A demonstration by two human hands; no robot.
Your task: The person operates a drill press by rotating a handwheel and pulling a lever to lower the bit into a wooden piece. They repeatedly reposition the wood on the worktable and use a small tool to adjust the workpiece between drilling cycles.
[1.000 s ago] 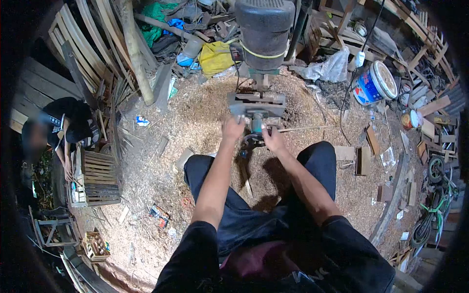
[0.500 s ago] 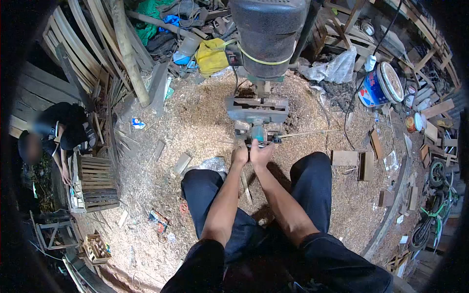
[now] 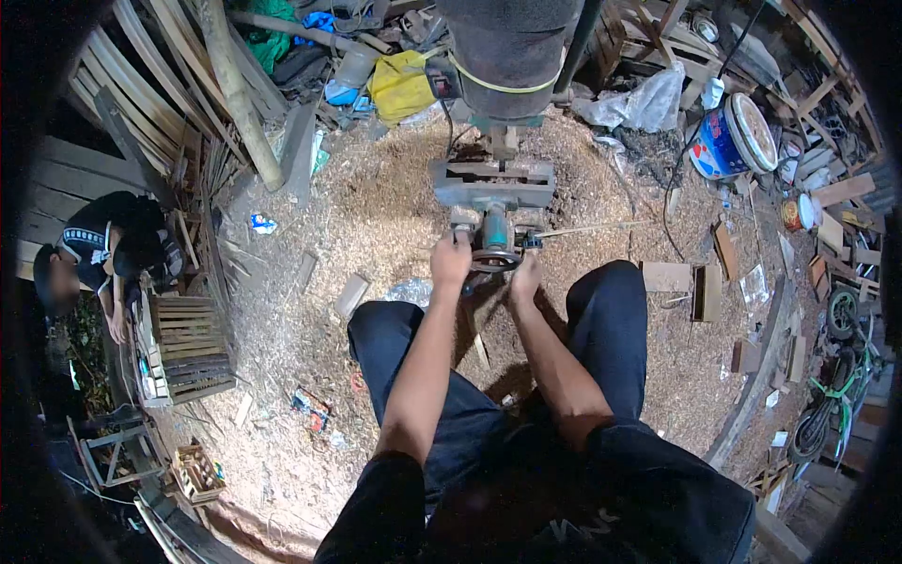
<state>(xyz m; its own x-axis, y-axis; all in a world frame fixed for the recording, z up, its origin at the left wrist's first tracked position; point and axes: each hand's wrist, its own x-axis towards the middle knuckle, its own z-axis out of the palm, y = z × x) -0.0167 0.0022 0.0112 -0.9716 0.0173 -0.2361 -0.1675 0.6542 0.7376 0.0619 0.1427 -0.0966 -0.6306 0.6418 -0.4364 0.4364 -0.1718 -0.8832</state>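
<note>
Left hand is clamping in a fist on the front of the upright machine — grey steel with a teal fitting, standing on the sawdust floor just ahead of the knees. Right hand is touching its dark wheel from below; I cannot tell its grip. Blue bucket and wooden crate are sitting well apart — both forearms are reaching straight forward.

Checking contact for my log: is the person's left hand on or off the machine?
On: the left hand is closed on the lower end of the machine, beside its teal piece.
</note>
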